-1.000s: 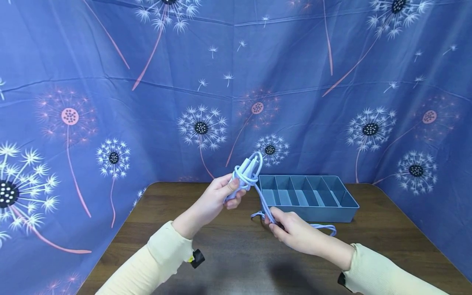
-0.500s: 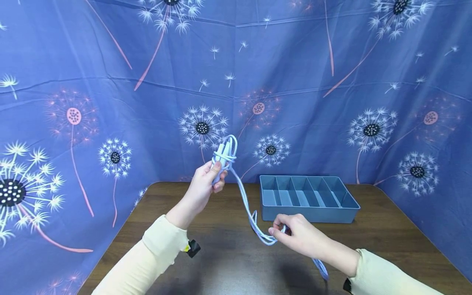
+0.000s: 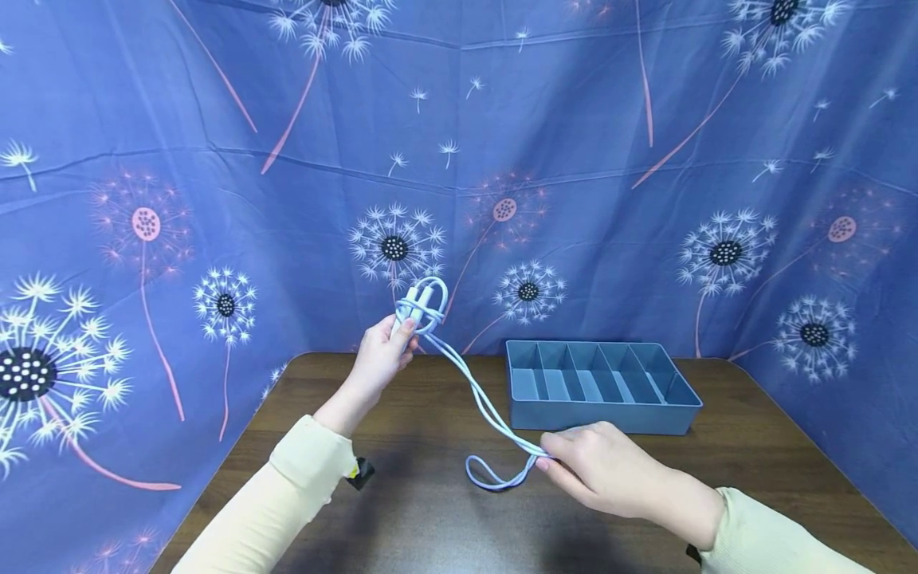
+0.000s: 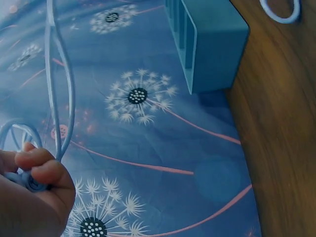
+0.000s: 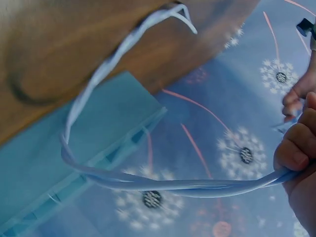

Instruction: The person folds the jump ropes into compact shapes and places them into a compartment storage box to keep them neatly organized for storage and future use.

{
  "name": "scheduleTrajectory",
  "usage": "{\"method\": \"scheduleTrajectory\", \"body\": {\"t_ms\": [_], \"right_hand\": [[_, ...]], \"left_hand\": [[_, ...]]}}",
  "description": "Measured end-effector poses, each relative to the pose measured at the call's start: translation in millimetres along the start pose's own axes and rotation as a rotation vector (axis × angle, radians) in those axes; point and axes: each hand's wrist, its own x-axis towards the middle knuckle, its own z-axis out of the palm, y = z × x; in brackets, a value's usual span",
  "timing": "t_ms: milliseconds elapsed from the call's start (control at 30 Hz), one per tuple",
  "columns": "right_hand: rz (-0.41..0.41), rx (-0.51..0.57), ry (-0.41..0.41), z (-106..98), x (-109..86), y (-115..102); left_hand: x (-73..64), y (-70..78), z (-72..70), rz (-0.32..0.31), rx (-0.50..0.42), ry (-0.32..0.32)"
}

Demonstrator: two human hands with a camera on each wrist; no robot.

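Note:
A light blue jump rope is stretched between both hands in the head view. My left hand grips its two handles side by side, raised over the table's far left part, with cord looped round them. From there the doubled cord slopes down to my right hand, which pinches it between thumb and fingers in front of the box. A loose loop of cord hangs left of the right hand. In the right wrist view the right-hand fingers curl round the cord, its strands twisted together.
A blue-grey box with several compartments stands at the back right of the brown wooden table. Behind and beside the table hangs a blue dandelion-print cloth.
My left hand has moved left with the handles. My right hand has slid away from them, right and down, so a longer doubled stretch of cord now spans between the hands.

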Motion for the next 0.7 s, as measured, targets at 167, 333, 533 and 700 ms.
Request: {"method": "scheduleTrajectory", "body": {"t_ms": [167,333,533,700], "right_hand": [[-0.131,-0.091,0.028,-16,12.2,-1],[-0.2,-0.14,0.079,-37,23.9,-2],[-0.264,-0.195,0.136,-61,34.8,-8],[-0.361,-0.225,0.139,-73,42.9,-14]], "left_hand": [[-0.5,-1.3,1.5,0.074,0.29,0.049],[0.1,-5.7,0.6,0.157,0.501,0.058],[0.8,-14.5,1.1,0.169,0.572,0.019],[-0.7,-16.7,7.8,0.182,0.605,-0.03]]}}
